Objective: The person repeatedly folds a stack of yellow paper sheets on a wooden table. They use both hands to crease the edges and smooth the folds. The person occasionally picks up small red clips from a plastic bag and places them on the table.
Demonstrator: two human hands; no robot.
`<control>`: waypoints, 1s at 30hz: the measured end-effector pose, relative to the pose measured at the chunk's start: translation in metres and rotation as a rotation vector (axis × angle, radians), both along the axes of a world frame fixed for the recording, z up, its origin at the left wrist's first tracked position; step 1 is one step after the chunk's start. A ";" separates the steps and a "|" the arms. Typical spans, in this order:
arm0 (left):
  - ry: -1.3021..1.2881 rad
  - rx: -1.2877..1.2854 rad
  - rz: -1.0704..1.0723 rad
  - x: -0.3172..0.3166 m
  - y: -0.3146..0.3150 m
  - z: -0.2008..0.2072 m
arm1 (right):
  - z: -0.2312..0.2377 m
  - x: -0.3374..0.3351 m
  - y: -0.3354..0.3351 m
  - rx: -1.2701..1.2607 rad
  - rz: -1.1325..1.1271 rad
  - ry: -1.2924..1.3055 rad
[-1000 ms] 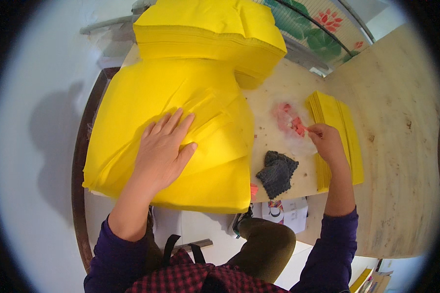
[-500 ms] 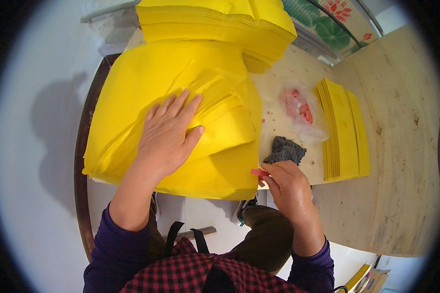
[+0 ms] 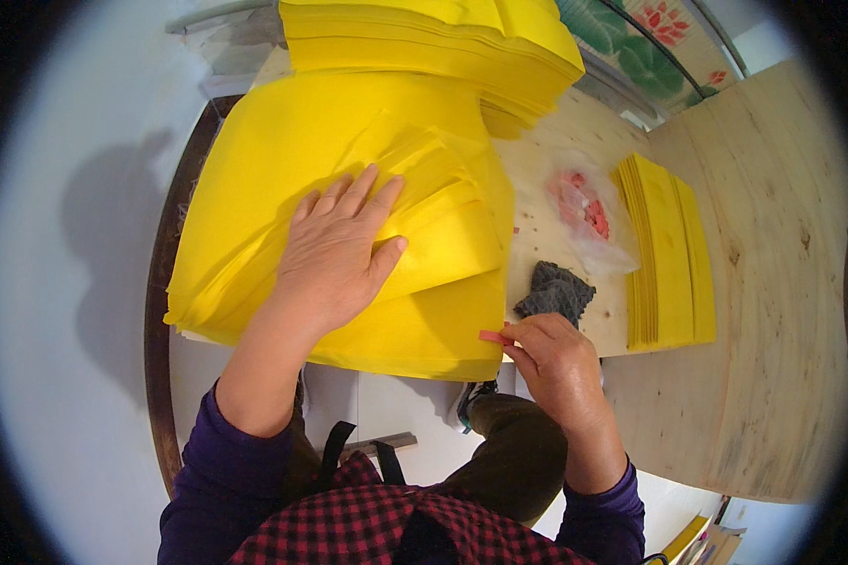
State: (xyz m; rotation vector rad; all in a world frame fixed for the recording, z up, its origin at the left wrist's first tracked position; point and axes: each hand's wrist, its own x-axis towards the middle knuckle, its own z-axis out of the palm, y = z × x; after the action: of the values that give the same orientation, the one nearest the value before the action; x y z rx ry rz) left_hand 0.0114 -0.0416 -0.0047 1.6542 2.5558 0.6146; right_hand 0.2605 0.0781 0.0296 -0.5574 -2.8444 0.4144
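Now away from the plastic bag [image 3: 615, 252], our right hand [image 3: 561, 369] clamps a red strip [image 3: 488, 336] between its fingers at the near right corner of the yellow cloth [image 3: 415, 344]; our left hand [image 3: 334, 247] stays flat atop, fingers slightly apart.

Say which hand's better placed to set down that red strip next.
Probably the right hand: it pinches the red strip at the edge of the yellow sheets; the left hand lies flat on them.

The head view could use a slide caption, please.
Left hand flat on yellow sheets; right hand holds a red strip by their edge.
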 end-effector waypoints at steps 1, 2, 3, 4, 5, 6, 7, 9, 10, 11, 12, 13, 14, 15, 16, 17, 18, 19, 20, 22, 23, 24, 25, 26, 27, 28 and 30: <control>0.005 0.001 0.002 0.000 0.000 0.000 | 0.000 0.000 0.000 -0.002 -0.003 0.009; 0.006 -0.001 0.003 0.000 0.000 0.000 | 0.001 0.000 0.000 -0.006 -0.006 0.015; 0.011 0.006 0.000 0.000 0.000 0.000 | 0.001 0.000 0.000 -0.017 -0.010 0.004; 0.013 0.009 -0.001 0.000 0.000 -0.001 | 0.002 0.001 0.000 -0.030 -0.012 -0.007; 0.015 0.010 -0.002 -0.001 0.000 -0.001 | 0.003 0.002 0.000 -0.044 -0.014 -0.019; 0.013 0.013 -0.003 -0.001 0.000 -0.001 | 0.004 0.003 0.000 -0.050 -0.017 -0.018; 0.012 0.013 -0.003 -0.001 -0.001 -0.001 | 0.004 0.003 0.000 -0.057 -0.020 -0.018; 0.010 0.017 -0.004 0.000 0.000 -0.001 | 0.005 0.004 0.000 -0.068 -0.036 -0.009; 0.011 0.021 -0.007 -0.001 0.000 -0.002 | 0.006 0.005 0.000 -0.072 -0.048 -0.001; 0.013 0.028 -0.009 -0.001 0.000 -0.002 | 0.006 0.005 0.000 -0.087 -0.066 0.003; 0.016 0.023 -0.009 -0.001 0.001 -0.002 | 0.006 0.005 0.001 -0.087 -0.071 0.020; 0.020 0.023 -0.009 -0.001 0.001 -0.002 | 0.008 0.006 0.002 -0.097 -0.082 0.033; 0.025 0.022 -0.010 -0.001 0.001 -0.003 | 0.009 0.006 0.003 -0.108 -0.093 0.045; 0.025 0.021 -0.009 -0.001 0.001 -0.003 | 0.010 0.005 0.006 -0.079 -0.087 0.070; 0.024 0.021 -0.009 -0.001 0.001 -0.003 | 0.011 0.004 0.010 -0.050 -0.082 0.094; 0.023 0.020 -0.009 -0.001 0.001 -0.003 | 0.011 0.003 0.013 -0.021 -0.076 0.118; 0.023 0.020 -0.009 -0.001 0.001 -0.003 | 0.011 0.001 0.016 -0.028 -0.088 0.154; 0.023 0.019 -0.010 -0.001 0.001 -0.003 | 0.011 -0.001 0.019 -0.035 -0.100 0.190; 0.019 0.011 -0.010 -0.001 0.001 -0.003 | 0.010 -0.003 0.022 -0.048 -0.119 0.221; 0.017 0.002 -0.012 -0.002 0.001 -0.002 | 0.008 -0.009 0.029 -0.152 -0.171 0.217; 0.015 -0.004 -0.012 -0.002 0.001 -0.001 | 0.007 -0.012 0.033 -0.207 -0.201 0.214; 0.008 -0.027 -0.010 -0.001 0.002 -0.001 | 0.003 -0.018 0.037 -0.268 -0.220 0.257; 0.005 -0.048 -0.007 0.000 0.002 -0.001 | -0.004 -0.028 0.042 -0.327 -0.236 0.304; 0.026 -0.036 -0.002 0.000 0.001 0.000 | -0.009 -0.037 0.047 -0.388 -0.245 0.360; 0.005 -0.058 -0.005 -0.001 0.001 0.003 | -0.010 -0.043 0.055 -0.446 -0.232 0.258; -0.005 -0.052 -0.014 -0.002 0.002 0.004 | -0.014 -0.049 0.058 -0.407 -0.205 0.262; -0.016 -0.043 -0.019 -0.003 0.001 0.006 | -0.023 -0.060 0.063 -0.329 -0.158 0.263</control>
State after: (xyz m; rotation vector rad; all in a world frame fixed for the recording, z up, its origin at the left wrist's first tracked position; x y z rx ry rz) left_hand 0.0087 -0.0403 0.0011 1.6512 2.5206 0.5652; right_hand 0.2005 0.1413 0.0064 -0.7210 -2.4744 0.8654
